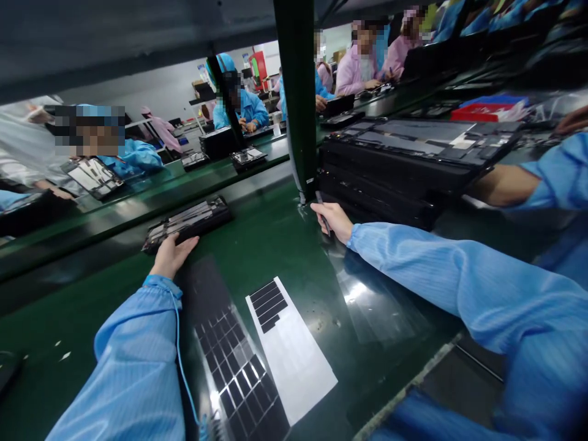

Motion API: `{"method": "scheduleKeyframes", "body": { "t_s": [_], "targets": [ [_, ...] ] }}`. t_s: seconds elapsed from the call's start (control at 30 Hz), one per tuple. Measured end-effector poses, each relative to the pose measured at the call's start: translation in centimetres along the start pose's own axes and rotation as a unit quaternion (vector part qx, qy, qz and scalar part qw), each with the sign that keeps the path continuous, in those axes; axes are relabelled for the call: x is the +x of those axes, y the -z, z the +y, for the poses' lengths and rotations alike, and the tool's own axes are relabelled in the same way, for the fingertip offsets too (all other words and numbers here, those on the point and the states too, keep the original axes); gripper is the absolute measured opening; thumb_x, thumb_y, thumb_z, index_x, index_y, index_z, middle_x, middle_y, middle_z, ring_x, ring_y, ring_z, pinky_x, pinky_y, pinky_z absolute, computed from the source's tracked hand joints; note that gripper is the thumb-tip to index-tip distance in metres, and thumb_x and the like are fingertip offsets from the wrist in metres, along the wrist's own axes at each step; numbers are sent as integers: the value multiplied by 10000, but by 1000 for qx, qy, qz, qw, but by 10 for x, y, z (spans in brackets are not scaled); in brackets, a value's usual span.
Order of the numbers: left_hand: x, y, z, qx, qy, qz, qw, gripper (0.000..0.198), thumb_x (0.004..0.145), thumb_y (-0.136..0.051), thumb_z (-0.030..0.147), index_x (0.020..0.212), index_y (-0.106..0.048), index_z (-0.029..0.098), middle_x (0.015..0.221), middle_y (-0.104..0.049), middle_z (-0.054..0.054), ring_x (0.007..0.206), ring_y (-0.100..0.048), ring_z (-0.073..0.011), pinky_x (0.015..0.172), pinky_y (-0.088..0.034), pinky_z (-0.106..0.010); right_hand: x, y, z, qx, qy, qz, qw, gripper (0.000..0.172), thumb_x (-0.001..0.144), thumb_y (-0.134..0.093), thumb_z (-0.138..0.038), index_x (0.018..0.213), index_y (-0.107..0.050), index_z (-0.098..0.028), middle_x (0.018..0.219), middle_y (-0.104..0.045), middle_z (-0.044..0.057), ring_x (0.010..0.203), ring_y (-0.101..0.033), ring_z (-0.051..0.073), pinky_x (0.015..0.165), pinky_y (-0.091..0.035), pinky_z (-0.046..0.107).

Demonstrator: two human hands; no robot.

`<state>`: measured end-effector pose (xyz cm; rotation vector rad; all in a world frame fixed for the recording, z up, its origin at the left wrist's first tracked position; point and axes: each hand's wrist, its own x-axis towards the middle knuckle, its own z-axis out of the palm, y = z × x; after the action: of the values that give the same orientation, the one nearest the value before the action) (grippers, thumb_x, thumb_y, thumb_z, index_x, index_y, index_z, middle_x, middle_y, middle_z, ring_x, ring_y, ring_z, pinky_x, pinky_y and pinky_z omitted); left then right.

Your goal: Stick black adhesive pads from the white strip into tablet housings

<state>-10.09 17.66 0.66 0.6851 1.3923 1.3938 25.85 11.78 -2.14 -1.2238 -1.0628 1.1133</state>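
Note:
My left hand reaches forward and lies on the near edge of a black tray-like part at the edge of the green conveyor, fingers stretched over it. My right hand rests on the green bench beside the green post, fingers closed around a thin dark pen-like tool. Between my arms lie a white sheet with black strips and a black sheet of small dark rectangles.
A stack of black trays stands right of the post, with a co-worker's bare forearm beside it. A clear film lies on the bench. Other workers in blue and pink coats sit across the conveyor. A red box sits far right.

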Motion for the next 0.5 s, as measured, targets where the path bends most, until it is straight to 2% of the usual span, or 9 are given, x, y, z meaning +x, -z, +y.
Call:
{"method": "scheduleKeyframes", "body": {
  "t_s": [0.1,0.3,0.4,0.5],
  "targets": [
    [-3,3,5,22,22,2,1000,183,860,-330,98,857,-505,43,749,-581,-131,690,-609,-154,610,-500,-237,0,0,1,-18,4,-6,1000,324,796,-507,-316,539,-373,-172,363,-320,-76,285,-293,35,304,-265,172],
    [-13,-1,14,64,-35,9,997,210,858,-385,84,690,-506,113,651,-561,-32,627,-574,-100,583,-465,-194,-1,0,1,-66,18,-21,997,323,788,-513,-334,540,-386,-171,362,-320,-77,280,-288,37,294,-263,178],
    [-19,-5,22,80,-77,7,994,183,888,-402,145,777,-538,95,704,-561,-25,650,-563,-100,600,-468,-222,0,0,2,-99,32,-25,994,327,785,-512,-354,543,-394,-169,376,-332,-72,294,-304,40,302,-269,180],
    [-30,-14,39,106,-160,-16,981,240,880,-477,295,1021,-537,109,957,-575,-59,812,-575,-139,708,-499,-314,1,0,3,-127,42,-23,991,327,790,-498,-370,552,-403,-168,391,-342,-68,304,-330,46,320,-285,186]
  ]
}}
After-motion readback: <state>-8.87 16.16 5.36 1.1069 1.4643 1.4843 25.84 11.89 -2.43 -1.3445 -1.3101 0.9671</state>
